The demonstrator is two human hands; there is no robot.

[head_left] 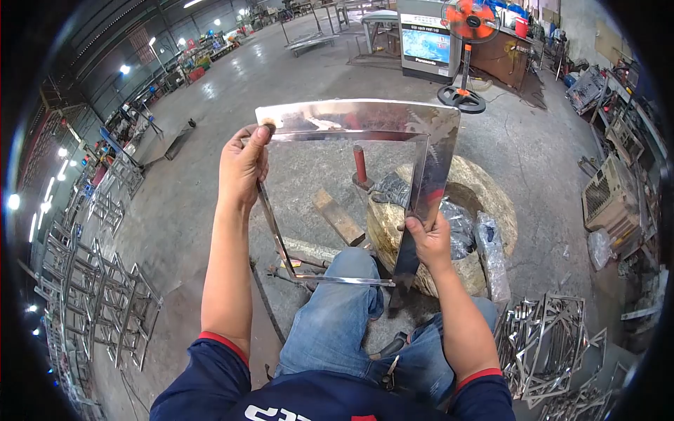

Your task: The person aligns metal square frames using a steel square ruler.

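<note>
The left hand (243,168) is closed on the top left corner of a shiny square metal frame (365,119), with the thumb pressed on top. The right hand (430,238) grips the frame's right side, fingers wrapped round the flat strip. The frame is held up in the air in front of the person, above the knees in blue jeans (337,316). Its top and right strips look wide and bright like a mirror, while its left and bottom strips look thin. The bottom right corner is dark and hard to make out.

Through the frame you can see a red post (360,165) and a wooden block (338,216) on the grey floor. Behind the right hand is a big round stone-like ring (484,196). Part of it is hidden by the frame and the arm. A grey glove (390,188) and clear plastic bags (490,252) lie on it.

Near on the right is a heap of small metal frames (544,344), cut off by the dark edge of the picture. On the left are stacks of metal racks (98,295).

Far away stands an orange fan (469,21). Beside it is a white box (427,42) that says "Panasonic". The small words above that are too tiny to read. White letters on the dark shirt (316,403) are cut off at the bottom.
</note>
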